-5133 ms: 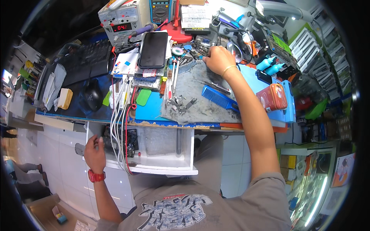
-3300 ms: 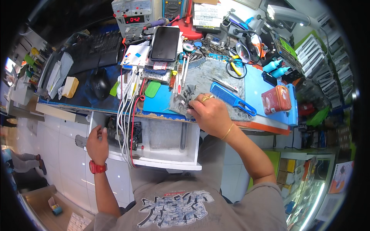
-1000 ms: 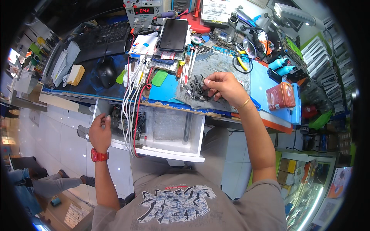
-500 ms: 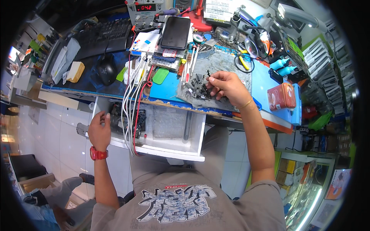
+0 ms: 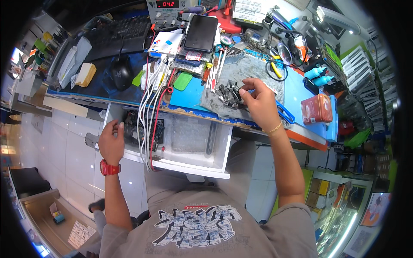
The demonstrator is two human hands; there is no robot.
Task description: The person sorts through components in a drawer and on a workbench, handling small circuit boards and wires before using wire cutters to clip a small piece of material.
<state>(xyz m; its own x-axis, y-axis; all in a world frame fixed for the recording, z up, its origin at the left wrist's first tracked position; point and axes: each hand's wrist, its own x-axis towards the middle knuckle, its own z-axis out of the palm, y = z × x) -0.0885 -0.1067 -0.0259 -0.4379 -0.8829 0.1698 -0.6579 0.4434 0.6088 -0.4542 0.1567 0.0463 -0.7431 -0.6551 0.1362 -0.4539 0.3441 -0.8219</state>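
Note:
Above the right side of a pile of small black and silver parts [image 5: 229, 95], my right hand [image 5: 260, 105] is closed in a pinch. Whatever lies between thumb and forefinger merges with the dark parts. The pile rests on a worn grey mat [image 5: 254, 69]. Lower on the left, my left hand [image 5: 112, 142] is at the left wall of a pulled-out white drawer [image 5: 189, 170]. Its fingers are loosely bent, thumb apart, with nothing seen in them. Inside the drawer lie dark parts [image 5: 133, 129] and a clear bubbly sheet [image 5: 187, 135].
White cables [image 5: 144, 124] and a red wire hang across the drawer front. Left of the mat are a black phone [image 5: 201, 33] on a stack, a mouse [image 5: 121, 73] and a keyboard [image 5: 112, 38]. A reddish tin [image 5: 316, 109] and blue bottles [image 5: 316, 72] stand right.
My right hand has moved slightly right; the small black part seen upright in its pinch no longer stands out. My left hand stays by the drawer. The person at lower left has mostly left view.

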